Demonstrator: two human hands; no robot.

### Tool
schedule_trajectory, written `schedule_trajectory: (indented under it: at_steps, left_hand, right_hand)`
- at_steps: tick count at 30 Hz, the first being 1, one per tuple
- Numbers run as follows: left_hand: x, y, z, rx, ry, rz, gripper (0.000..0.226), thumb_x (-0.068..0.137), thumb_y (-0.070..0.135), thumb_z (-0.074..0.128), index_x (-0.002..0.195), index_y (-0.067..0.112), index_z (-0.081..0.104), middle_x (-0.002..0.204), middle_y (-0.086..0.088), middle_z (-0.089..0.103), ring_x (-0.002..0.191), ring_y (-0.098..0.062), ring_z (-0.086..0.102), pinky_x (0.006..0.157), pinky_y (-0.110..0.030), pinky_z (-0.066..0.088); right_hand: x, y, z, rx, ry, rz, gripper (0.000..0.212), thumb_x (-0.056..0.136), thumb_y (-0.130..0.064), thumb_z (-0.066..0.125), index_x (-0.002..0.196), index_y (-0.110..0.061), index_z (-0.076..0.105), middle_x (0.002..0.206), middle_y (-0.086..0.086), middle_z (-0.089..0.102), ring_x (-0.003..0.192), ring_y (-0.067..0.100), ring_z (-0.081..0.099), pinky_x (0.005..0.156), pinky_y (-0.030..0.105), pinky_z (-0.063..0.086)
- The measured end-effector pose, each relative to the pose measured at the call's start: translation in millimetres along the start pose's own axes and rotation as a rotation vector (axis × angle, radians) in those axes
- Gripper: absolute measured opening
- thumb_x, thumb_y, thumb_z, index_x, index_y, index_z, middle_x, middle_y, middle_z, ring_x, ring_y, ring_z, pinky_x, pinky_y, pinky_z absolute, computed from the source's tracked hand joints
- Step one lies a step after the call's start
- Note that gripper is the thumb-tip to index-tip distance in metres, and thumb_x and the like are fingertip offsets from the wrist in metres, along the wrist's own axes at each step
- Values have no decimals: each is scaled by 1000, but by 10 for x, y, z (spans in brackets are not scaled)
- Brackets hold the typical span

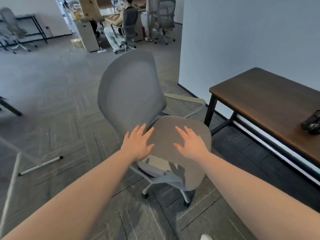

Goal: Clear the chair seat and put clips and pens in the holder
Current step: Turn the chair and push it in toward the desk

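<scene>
**Both hands spread over a bare grey seat**

My left hand [138, 144] and right hand [190, 144] hover flat at centre frame, fingers splayed, gripping nothing, over the seat [174, 135] of a grey office chair [131, 94]. Whether the palms touch the fabric I cannot tell. The seat shows no objects on its visible surface; no clips, pens or holder appear anywhere in the frame. The chair's backrest leans toward the upper left, the seat's front edge pointing to the lower right, so its long axis runs diagonally across the picture. I judge the chair to be light on its castors and apt to roll or swivel under a push; the padded seat should give softly, so the firmer hold would be the seat's rim or the backrest's edge. A wooden table [259, 101] at the right carries a dark object [311, 123], too blurred to name.
</scene>
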State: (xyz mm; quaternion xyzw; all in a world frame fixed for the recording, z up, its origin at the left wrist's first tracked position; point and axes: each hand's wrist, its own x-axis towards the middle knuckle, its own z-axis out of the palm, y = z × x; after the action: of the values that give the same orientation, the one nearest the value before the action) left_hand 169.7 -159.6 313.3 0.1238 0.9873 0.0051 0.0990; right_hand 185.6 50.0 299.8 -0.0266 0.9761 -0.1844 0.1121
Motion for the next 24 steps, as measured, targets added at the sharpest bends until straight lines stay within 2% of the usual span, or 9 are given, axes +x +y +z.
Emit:
schedule_trajectory:
  at_steps: [5, 11, 17, 21, 24]
  left_hand:
    - [-187, -567, -195, -20, 174, 35, 62, 97, 51, 30, 150, 35, 3, 161, 0, -2, 149, -21, -3, 120, -48, 6]
    - [-86, -1181, -548, -105, 373, -12, 61, 96, 50, 31, 150, 36, 5, 161, 1, -1, 149, -21, -3, 121, -46, 4]
    - [362, -1859, -817, -148, 409, -23, 59, 97, 50, 29, 150, 35, 6, 161, 1, 1, 149, -19, -2, 121, -45, 4]
    - [808, -2275, -927, -159, 395, -14, 58, 97, 50, 25, 150, 34, 7, 161, 1, 3, 149, -18, 0, 121, -46, 7]
    - [1139, -2513, -1018, -182, 350, 10, 57, 98, 50, 24, 150, 33, 7, 161, 1, 4, 149, -18, 1, 121, -45, 8]
  right_hand:
    - [200, -716, 16, -8, 26, -62, 65, 97, -43, 43, 152, -35, 9, 162, 6, 12, 150, 24, 10, 119, 52, 15]
    - [675, -1299, -89, 127, 136, -85, 63, 97, -48, 40, 152, -33, 13, 161, 9, 19, 149, 25, 15, 118, 51, 20]
    - [1344, -1941, -173, 368, 216, -137, 70, 94, -54, 43, 152, -26, 17, 158, 4, 27, 147, 23, 22, 118, 44, 23]
    - [1840, -2379, -278, 578, 255, -160, 76, 91, -58, 47, 152, -27, 15, 160, -4, 22, 147, 15, 21, 119, 37, 22]
    - [2125, -2625, -367, 704, 255, -109, 85, 87, -58, 54, 153, -25, 11, 162, -5, 16, 147, 14, 21, 118, 33, 23]
